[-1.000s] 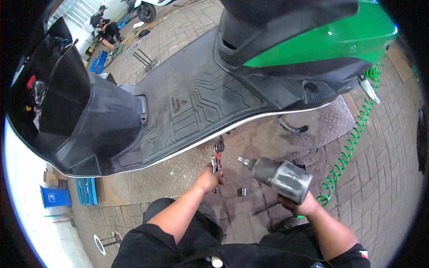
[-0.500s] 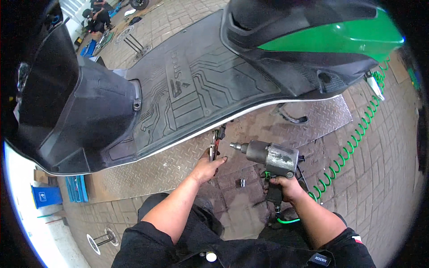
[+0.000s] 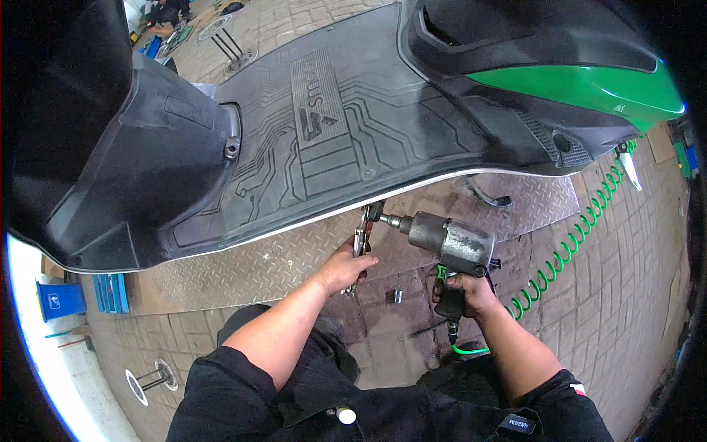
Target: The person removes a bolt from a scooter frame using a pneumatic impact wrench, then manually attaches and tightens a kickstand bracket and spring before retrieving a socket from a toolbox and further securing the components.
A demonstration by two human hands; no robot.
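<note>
Two grips show, the left grip (image 3: 345, 269) with one pair of pliers (image 3: 359, 241) in it and the right grip (image 3: 471, 293) with one impact wrench (image 3: 465, 244), while one loose socket (image 3: 398, 296) lies on the floor (image 3: 582, 353) between them. One scooter (image 3: 258, 155) stands beyond both grips, and one coiled green hose (image 3: 565, 259) runs right of the right grip. Left of the left grip are one blue bin (image 3: 62, 300) and two round-ended stands, one far stand (image 3: 216, 29) and one near stand (image 3: 167, 373).
</note>
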